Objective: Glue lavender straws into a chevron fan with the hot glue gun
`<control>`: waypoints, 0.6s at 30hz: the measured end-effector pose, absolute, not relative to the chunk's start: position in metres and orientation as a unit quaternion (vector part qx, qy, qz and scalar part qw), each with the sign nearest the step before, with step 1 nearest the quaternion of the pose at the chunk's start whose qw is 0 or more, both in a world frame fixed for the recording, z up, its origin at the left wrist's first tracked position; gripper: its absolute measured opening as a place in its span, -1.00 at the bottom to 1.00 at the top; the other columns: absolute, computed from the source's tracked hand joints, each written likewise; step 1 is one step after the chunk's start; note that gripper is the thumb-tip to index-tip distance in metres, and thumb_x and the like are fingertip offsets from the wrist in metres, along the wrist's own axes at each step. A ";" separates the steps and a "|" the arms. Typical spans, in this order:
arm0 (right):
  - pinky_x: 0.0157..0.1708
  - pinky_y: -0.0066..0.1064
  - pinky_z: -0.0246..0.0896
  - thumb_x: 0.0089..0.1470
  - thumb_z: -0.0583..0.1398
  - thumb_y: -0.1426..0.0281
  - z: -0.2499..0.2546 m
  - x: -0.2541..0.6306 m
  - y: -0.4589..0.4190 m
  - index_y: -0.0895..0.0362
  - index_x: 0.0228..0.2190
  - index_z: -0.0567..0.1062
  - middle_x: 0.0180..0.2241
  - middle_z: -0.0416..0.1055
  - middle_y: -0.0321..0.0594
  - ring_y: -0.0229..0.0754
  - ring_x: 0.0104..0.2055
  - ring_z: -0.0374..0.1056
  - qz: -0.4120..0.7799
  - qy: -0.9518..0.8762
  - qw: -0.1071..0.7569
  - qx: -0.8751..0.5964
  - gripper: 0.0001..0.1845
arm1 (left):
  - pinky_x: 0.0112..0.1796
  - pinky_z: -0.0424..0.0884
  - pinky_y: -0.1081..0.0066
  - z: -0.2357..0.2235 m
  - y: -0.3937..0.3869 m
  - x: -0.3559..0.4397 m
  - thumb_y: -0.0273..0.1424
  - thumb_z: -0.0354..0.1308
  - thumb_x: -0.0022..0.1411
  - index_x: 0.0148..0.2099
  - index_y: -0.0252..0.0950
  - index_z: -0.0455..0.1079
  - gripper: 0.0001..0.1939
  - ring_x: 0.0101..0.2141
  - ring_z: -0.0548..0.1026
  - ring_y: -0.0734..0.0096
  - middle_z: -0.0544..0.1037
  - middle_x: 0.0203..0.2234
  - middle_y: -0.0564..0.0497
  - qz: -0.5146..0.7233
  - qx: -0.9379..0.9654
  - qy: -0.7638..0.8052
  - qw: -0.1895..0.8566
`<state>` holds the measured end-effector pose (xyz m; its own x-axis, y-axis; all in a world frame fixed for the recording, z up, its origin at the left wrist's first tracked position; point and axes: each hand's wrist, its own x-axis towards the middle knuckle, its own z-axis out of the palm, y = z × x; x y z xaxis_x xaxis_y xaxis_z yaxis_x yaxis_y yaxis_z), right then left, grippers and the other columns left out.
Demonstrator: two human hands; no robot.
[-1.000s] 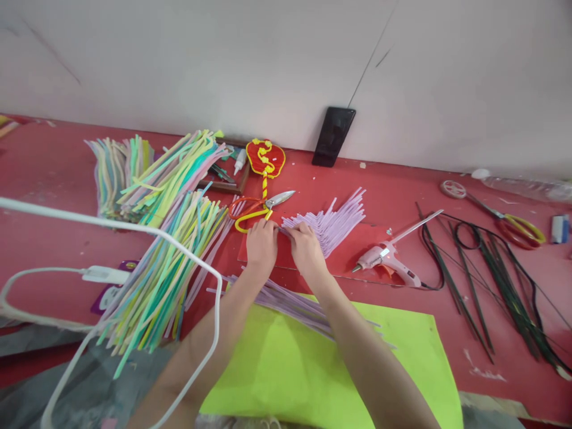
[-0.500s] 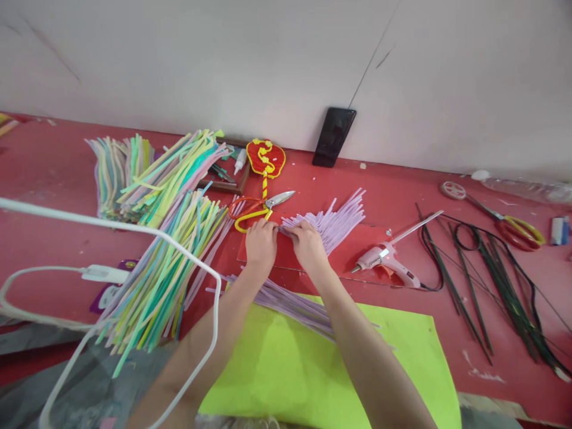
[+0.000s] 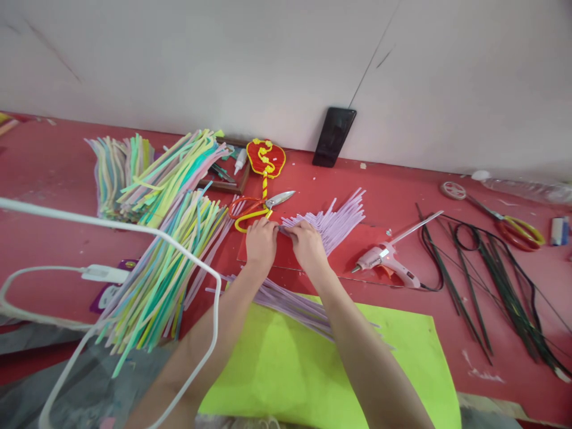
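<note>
My left hand [image 3: 261, 241] and my right hand [image 3: 308, 244] are close together over a red board [image 3: 286, 259], both with fingers pinched. Between their fingertips shows a short bit of a purple pipe cleaner [image 3: 281, 229]; most of it is hidden by the fingers. Just beyond my right hand lies a pile of bent purple pipe cleaners [image 3: 342, 220]. Straight purple pipe cleaners [image 3: 290, 301] rest below my wrists, partly on a lime-green sheet [image 3: 277, 369]. Scissors with red and yellow handles [image 3: 254, 213] lie beyond my left hand, blades pointing right.
Bundles of multicoloured pipe cleaners [image 3: 165, 274] cover the left side, behind a white bent tube frame [image 3: 196, 253]. A pink glue gun [image 3: 386, 259], dark green stems [image 3: 496, 280] and more scissors [image 3: 518, 229] lie right. A black phone [image 3: 333, 137] leans on the wall.
</note>
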<state>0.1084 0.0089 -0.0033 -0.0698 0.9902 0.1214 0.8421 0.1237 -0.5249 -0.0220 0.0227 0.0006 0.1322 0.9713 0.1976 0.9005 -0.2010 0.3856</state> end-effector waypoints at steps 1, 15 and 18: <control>-0.11 -0.21 0.22 0.17 -0.01 0.54 -0.003 0.108 0.009 0.07 -0.17 0.56 -0.24 0.40 -0.10 -0.10 -0.17 0.30 0.161 -0.713 0.231 -0.642 -0.61 | -0.19 0.30 0.25 0.000 0.023 -0.022 -0.45 0.00 0.31 -0.20 -0.26 0.48 -0.80 -0.21 0.45 0.20 0.52 -0.27 -0.08 0.206 0.749 0.624 0.085; -0.09 -0.24 0.20 0.15 0.01 0.55 -0.003 0.108 0.010 0.09 -0.18 0.56 -0.21 0.41 -0.11 -0.11 -0.15 0.31 0.163 -0.709 0.222 -0.649 -0.63 | -0.22 0.28 0.28 -0.001 0.026 -0.023 -0.43 0.01 0.31 -0.19 -0.24 0.48 -0.80 -0.21 0.44 0.18 0.51 -0.26 -0.06 0.194 0.758 0.618 0.072; -0.08 -0.23 0.20 0.15 0.01 0.56 -0.002 0.108 0.010 0.07 -0.19 0.56 -0.20 0.41 -0.12 -0.11 -0.14 0.31 0.159 -0.707 0.223 -0.652 -0.63 | -0.22 0.29 0.27 -0.001 0.026 -0.024 -0.43 0.01 0.31 -0.20 -0.23 0.47 -0.80 -0.21 0.43 0.18 0.51 -0.27 -0.06 0.194 0.762 0.613 0.070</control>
<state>0.1080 0.0096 -0.0024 -0.0498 0.9928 0.1089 0.8510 0.0993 -0.5157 -0.0236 0.0264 -0.0011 0.1722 0.9623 0.2103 0.9079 -0.2379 0.3451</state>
